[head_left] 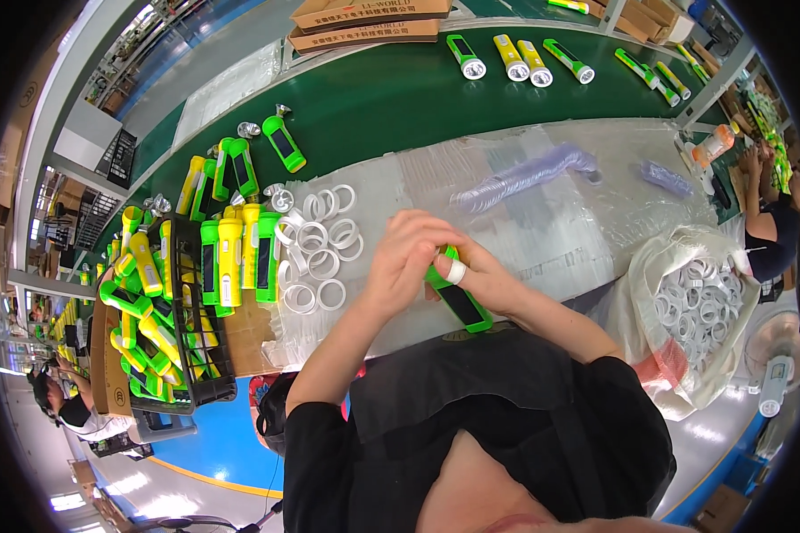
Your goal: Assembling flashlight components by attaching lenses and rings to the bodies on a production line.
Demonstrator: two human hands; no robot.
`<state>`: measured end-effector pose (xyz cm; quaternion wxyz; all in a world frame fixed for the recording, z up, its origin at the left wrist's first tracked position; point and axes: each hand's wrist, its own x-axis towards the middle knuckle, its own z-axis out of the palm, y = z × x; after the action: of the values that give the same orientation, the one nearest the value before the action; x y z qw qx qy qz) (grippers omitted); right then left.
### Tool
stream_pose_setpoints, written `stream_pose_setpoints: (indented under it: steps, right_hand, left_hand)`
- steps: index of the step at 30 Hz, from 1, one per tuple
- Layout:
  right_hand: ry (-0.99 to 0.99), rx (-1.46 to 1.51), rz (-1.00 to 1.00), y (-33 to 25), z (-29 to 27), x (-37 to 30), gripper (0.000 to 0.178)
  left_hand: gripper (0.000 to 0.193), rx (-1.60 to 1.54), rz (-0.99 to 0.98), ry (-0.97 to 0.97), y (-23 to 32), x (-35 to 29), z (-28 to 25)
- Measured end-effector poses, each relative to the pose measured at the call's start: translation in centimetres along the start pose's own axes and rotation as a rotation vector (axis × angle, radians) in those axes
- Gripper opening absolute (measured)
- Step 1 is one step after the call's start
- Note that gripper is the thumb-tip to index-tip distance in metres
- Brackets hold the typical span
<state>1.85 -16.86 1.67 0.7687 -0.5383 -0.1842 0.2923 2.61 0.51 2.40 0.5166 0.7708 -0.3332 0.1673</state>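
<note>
A green flashlight [468,307] with a dark panel slants toward my body over the near edge of the table. My right hand [482,268], a white wrap round its thumb, closes around the upper end. From the other side my left hand [405,258] curls over the same end, its fingers meeting the right hand's. The flashlight's head is hidden under my fingers. Left of my hands, loose white rings [323,264] lie scattered on the plastic-covered table. Beyond them stand several green and yellow flashlights [230,258] in a row.
A black crate [185,355] heaped with flashlights is at left. At right, a white sack [636,306] holds many white rings. Clear stacked pieces [542,175] lie beyond my hands. Flashlights [510,59] and flat cartons [364,34] sit farther back. A co-worker [769,226] is at far right.
</note>
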Motion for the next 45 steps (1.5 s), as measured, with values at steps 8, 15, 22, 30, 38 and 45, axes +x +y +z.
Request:
stream_pose_setpoints:
  steps: [8,15,22,30,38,45]
  right_hand:
    - [0.255,0.206,-0.001,0.6,-2.1,-1.3,0.040]
    - [0.340,0.134,-0.101,-0.6,-4.6,-2.4,0.041]
    - [0.309,0.086,-0.037,-1.4,-4.5,-1.7,0.043]
    - [0.088,0.007,0.011,-0.6,-2.6,1.5,0.042]
    - [-0.094,0.035,0.105,0.5,-1.6,3.9,0.041]
    - [-0.076,-0.050,-0.108,0.1,-1.6,6.6,0.049]
  left_hand:
    - [0.040,-0.036,-0.057,0.096,-1.4,1.0,4.4]
    - [0.060,0.508,-0.234,-0.041,-9.4,0.5,7.0]
    - [0.049,0.036,-0.349,0.139,-5.6,1.4,4.0]
    - [0.041,0.152,-0.090,0.067,-0.9,-0.4,0.9]
    - [0.036,0.157,-0.060,0.131,-2.0,-1.6,0.4]
    - [0.046,0.298,0.011,0.152,-2.5,0.5,-2.2]
